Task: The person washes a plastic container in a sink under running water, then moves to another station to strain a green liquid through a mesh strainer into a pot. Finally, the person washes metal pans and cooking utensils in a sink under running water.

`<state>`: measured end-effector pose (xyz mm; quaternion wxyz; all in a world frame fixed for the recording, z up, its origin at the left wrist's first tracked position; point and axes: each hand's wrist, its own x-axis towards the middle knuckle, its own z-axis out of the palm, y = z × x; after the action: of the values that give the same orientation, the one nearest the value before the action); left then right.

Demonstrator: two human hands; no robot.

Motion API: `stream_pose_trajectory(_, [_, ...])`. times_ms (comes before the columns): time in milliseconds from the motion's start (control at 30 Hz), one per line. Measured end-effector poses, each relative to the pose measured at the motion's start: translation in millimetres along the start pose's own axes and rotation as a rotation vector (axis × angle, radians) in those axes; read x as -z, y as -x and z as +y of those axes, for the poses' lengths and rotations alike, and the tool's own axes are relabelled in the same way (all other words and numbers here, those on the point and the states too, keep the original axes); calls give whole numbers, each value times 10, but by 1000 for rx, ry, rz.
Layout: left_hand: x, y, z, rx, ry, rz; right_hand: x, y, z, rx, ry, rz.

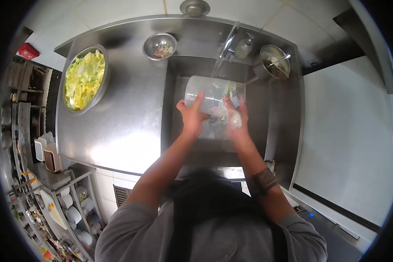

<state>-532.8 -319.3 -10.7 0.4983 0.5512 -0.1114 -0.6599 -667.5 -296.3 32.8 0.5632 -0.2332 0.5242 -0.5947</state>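
A clear plastic container [203,91] lies tipped on its side above the sink basin [255,131], below the tap [227,48], from which water runs. My left hand [192,117] grips the container's left part, thumb and fingers round its wall. At the container's right end is my right hand [239,117], with white suds on it. Its fingers bend around something pale green and whitish [232,89] that looks like a sponge, pressed to the container's rim. Blur hides the exact edges of that piece.
On the steel counter [118,113] at left stands a large bowl of cut leafy greens [85,81]. A small metal bowl with scraps [160,46] sits behind the basin. Right of the tap are a soap bottle [243,46] and a bowl with a spoon [275,62].
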Motion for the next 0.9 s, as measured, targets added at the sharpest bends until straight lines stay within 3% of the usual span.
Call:
stream_pose_trajectory(33, [59,42,-5,1,-2,-8,99,-110,-47,16,165,27])
stream_pose_trajectory(100, [340,84,90,-89,-59,-239,268,-223,-155,60,111,-11])
stream_pose_trajectory(133, [424,146,238,-61,-99,-378,342,-219,-265,31,165,-123])
stream_pose_trajectory(167, [476,183,386,-53,-103,-377,418,-213,-327,-4,220,-236])
stream_pose_trajectory(233, [520,205,621,278,90,-711,475,-222,-345,21,290,-304])
stream_pose_trajectory(300, [521,180,620,297,38,-695,452,-229,-362,-41,333,-248])
stream_pose_trajectory(367, [451,261,611,111,-202,-537,543,-338,-197,-54,311,-165])
stream_pose_trajectory(400, [412,334,614,111,-202,-538,579,-392,-139,-71,286,-78])
stream_pose_trajectory(467, [352,533,577,-821,-1145,-516,454,-391,-326,-165,321,-27])
stream_pose_trajectory(500, [327,604,542,-817,-1144,-522,406,-424,-408,-254,357,12])
stream_pose_trajectory(600, [326,619,432,-779,-1230,-519,485,-514,-403,-235,419,-8])
stream_pose_trajectory(667, [450,385,241,-563,-740,-551,433,-475,-443,-210,445,-4])
stream_pose_trajectory(700, [451,335,280,-563,-740,-552,341,-358,-497,-122,463,-10])
stream_pose_trajectory(767, [424,294,390,451,134,-633,168,-118,-549,-39,484,-20])
stream_pose_trajectory(833, [404,345,478,570,155,-518,53,43,-545,196,592,-74])
stream_pose_trajectory(900, [483,280,533,493,184,-654,228,-67,-422,165,538,-112])
